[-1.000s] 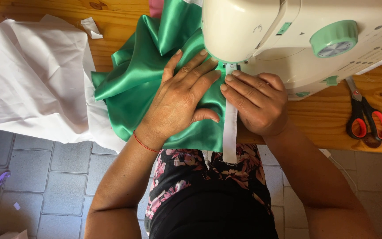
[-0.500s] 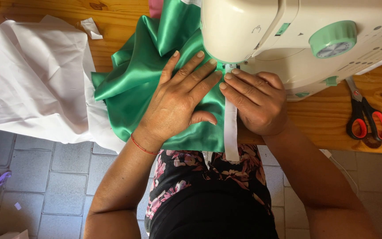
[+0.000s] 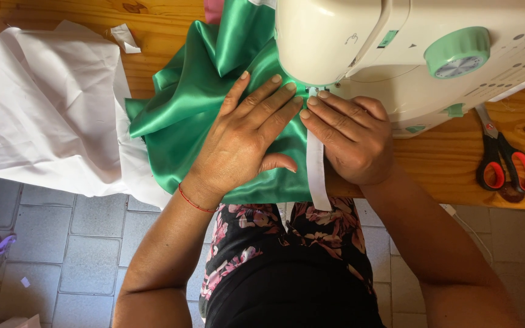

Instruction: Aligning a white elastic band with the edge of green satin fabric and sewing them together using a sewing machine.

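Wooden table (image 3: 432, 176), grey tile floor (image 3: 80, 243); both hands' fingers flat, outspread, pressing green satin (image 3: 177, 127), gripping nothing.

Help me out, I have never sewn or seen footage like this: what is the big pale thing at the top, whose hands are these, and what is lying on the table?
The picture comes from a camera worn on the person's head, looking straight down, so both hands are their own. The pale body at the top is a sewing machine standing on a wooden table. The left hand lies flat on shiny green fabric, pressing it down. The right hand rests beside it, fingertips at a white strip that runs under the machine's head and hangs over the table edge. Neither hand grips anything; they only press. To the left lies white cloth, and to the right black scissors with red-lined handles.
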